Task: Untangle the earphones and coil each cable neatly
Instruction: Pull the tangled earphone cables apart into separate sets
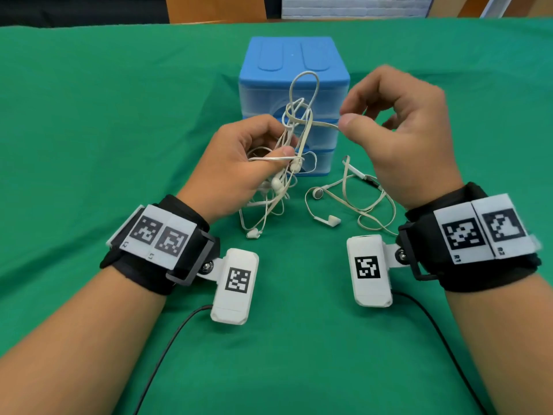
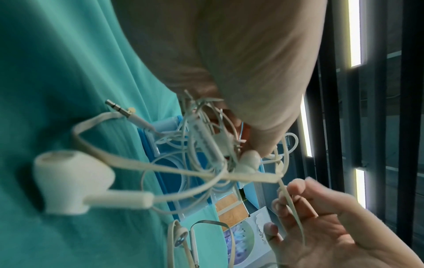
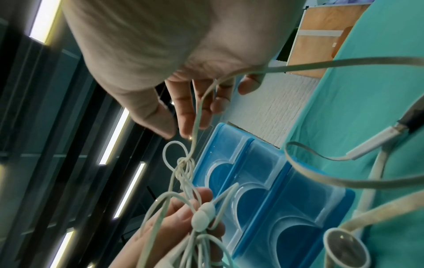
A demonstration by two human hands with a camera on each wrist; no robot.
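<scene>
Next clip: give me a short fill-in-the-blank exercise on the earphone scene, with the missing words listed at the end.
1. The left hand grips the tangled bundle of earphones lifted above the ____ cloth.
2. The right hand pinches a single ____ running out of the knot.
3. Behind the hands stands a blue drawer box with ____ drawers.
4. A loose earbud lies on the cloth nearer the ____ hand.

Missing words: green; cable; three; right
</scene>
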